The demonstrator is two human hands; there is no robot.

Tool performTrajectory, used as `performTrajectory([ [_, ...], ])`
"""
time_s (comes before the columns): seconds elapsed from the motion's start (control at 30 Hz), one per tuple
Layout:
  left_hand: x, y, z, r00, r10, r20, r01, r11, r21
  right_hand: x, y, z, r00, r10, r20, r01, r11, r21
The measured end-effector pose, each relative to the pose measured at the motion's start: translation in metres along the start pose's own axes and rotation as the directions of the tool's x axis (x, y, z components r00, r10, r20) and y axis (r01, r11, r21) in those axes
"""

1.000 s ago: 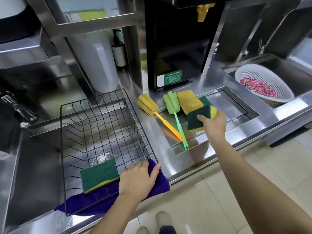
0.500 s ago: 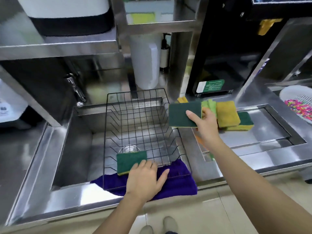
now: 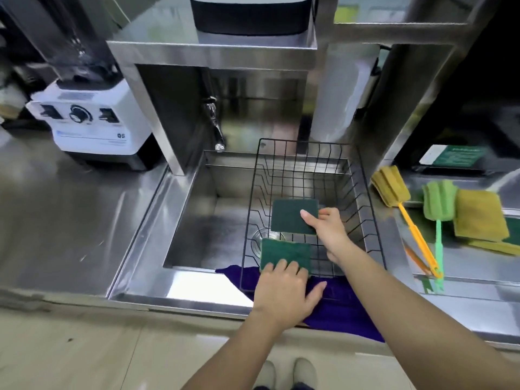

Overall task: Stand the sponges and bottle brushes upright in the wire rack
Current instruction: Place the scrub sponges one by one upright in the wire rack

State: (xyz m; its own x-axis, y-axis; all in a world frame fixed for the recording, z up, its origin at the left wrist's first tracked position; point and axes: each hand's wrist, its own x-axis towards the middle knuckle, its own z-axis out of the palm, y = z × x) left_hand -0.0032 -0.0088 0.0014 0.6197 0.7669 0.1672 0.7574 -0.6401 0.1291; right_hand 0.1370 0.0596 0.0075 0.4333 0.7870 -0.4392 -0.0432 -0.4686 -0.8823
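A black wire rack (image 3: 365, 209) sits over the steel sink. My right hand (image 3: 327, 229) holds a green sponge (image 3: 291, 219) upright inside the rack. A second green sponge (image 3: 284, 251) stands at the rack's near end. My left hand (image 3: 284, 294) lies flat on the rack's front edge, fingertips touching that sponge. On the counter to the right lie a yellow bottle brush (image 3: 391, 187) with an orange handle, a green bottle brush (image 3: 439, 201), and stacked yellow sponges (image 3: 478, 218).
A purple cloth (image 3: 346, 308) lies under the rack's front edge. The tap (image 3: 215, 128) hangs over the sink's back left. A white blender base (image 3: 90, 128) stands on the left counter. A steel shelf frame rises behind the sink.
My right hand has carried the green sponge from the counter on the right into the rack. The view has swung left. My left hand stays on the rack's front edge.
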Motion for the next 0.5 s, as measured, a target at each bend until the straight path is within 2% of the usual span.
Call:
performTrajectory([
  [0.17,-0.001,-0.001,0.002,1.0,-0.002,0.009,0.002,1.0,-0.001,0.004,0.004,0.007,0.992,0.069,0.108,-0.065,0.997,-0.046],
  [0.5,-0.001,-0.001,0.006,1.0,0.005,-0.012,-0.005,1.0,0.006,0.018,0.007,0.01,0.988,0.06,0.142,0.0,0.921,-0.389],
])
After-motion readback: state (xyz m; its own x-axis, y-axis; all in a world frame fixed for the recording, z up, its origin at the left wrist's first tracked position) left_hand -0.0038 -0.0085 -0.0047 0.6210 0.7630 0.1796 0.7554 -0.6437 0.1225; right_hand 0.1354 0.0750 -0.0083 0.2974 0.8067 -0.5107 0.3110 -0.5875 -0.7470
